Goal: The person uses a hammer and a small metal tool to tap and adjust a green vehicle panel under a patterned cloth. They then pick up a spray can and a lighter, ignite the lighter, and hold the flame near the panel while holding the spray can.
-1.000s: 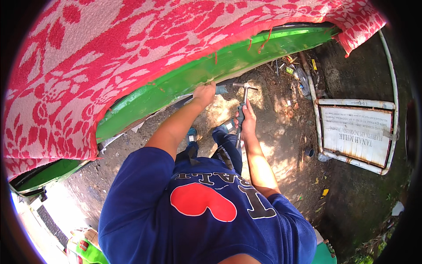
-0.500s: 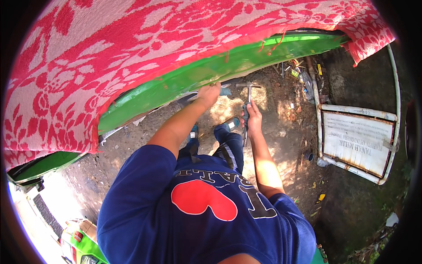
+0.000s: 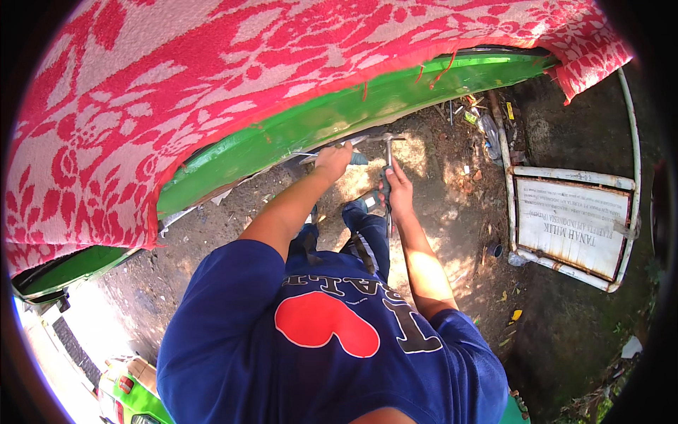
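My left hand (image 3: 333, 160) is closed around a metal tool with a blue-grey wrapped part (image 3: 358, 160), just below the lower edge of a long green panel (image 3: 282, 134). My right hand (image 3: 397, 188) grips a metal hammer (image 3: 388, 154) upright, its head beside that lower edge, a little right of my left hand, and its grey grip running down through my fingers. A red-and-white patterned cloth (image 3: 176, 63) drapes over the panel.
On the right lies a rusty white metal frame with a signboard (image 3: 568, 226). Litter (image 3: 487, 131) lies on the dirt ground (image 3: 452, 226) near the panel's right end. A bright green vehicle (image 3: 134, 399) shows at lower left. My feet stand below the panel.
Since half a second ago my left hand has dropped slightly from the green panel's edge, and the hammer in my right hand has shifted a little left, toward it.
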{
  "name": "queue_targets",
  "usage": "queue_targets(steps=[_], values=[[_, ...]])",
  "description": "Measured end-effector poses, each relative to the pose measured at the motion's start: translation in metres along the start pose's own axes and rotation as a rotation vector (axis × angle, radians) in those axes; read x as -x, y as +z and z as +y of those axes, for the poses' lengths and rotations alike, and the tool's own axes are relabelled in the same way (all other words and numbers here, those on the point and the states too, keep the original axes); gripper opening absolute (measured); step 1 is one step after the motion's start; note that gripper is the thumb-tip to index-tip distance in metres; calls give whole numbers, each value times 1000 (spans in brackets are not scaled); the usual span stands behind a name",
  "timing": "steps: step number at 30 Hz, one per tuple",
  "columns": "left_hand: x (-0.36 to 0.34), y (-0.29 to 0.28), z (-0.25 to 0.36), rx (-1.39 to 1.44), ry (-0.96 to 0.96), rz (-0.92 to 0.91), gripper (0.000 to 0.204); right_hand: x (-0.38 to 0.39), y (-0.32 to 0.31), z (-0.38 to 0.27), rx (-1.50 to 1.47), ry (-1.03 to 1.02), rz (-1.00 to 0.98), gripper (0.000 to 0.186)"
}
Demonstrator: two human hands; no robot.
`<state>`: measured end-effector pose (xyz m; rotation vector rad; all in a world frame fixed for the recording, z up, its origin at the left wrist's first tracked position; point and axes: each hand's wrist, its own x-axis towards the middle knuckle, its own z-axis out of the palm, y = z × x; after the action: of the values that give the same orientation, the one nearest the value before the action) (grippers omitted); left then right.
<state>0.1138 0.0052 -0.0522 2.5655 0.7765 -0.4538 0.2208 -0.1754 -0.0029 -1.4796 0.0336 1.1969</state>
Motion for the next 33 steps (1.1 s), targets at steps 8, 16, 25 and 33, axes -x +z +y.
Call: queue_targets(steps=[8,16,25,33], values=[[-1,-7,-6,53,-53,106,24,7,-9,-6,-95,-60,100,48],[4,-21,-9,135,-85,149,24,7,-5,10,-202,-63,95,50],[28,-5,-44,162,-144,75,32,17,11,-3,-207,-43,-50,52],[50,-3,-27,138,11,121,31,36,5,-6,-121,-48,-43,57]])
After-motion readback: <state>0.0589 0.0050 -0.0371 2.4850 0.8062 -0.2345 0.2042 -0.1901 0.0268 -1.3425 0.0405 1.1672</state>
